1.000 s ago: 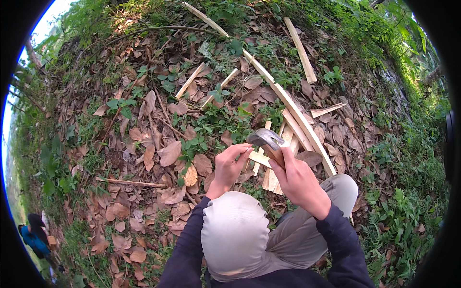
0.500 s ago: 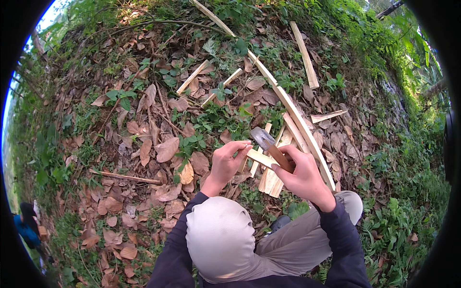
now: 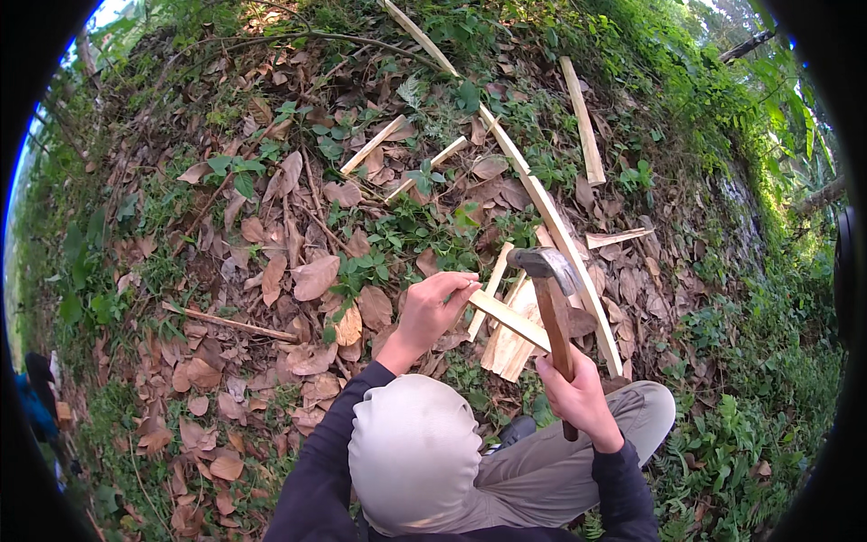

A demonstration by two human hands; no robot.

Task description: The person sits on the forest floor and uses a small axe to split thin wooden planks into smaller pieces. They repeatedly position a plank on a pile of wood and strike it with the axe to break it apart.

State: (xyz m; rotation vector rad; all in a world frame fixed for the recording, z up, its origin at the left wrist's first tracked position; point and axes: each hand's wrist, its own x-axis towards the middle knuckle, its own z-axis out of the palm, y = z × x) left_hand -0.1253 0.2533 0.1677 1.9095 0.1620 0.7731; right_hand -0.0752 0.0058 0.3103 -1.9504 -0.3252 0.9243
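My left hand [image 3: 432, 316] is closed, thumb and fingertips pinched at the left end of a short, flat wooden strip [image 3: 508, 320]. A tiny pale spot shows at those fingertips, too small to name. The strip slants down to the right, its other end close to my right thumb. My right hand [image 3: 582, 393] grips a claw hammer [image 3: 556, 330] by its brown wooden handle. The hammer stands head up, its grey metal head [image 3: 545, 264] above the strip and apart from it. Under the strip, split wood pieces [image 3: 511, 348] lie on the ground.
A long, thin wooden batten [image 3: 560, 230] runs from the top down past my right side. Several cut sticks lie farther off, among them a plank [image 3: 582, 122] and a wedge-shaped offcut [image 3: 619, 238]. Brown leaves [image 3: 316, 277] and green plants cover the ground. My bent knee [image 3: 646, 415] is beside my right hand.
My right hand has let go of the strip and moved down along the hammer handle. The hammer has swung more upright, its head up and to the right. My left hand stays at the strip's end.
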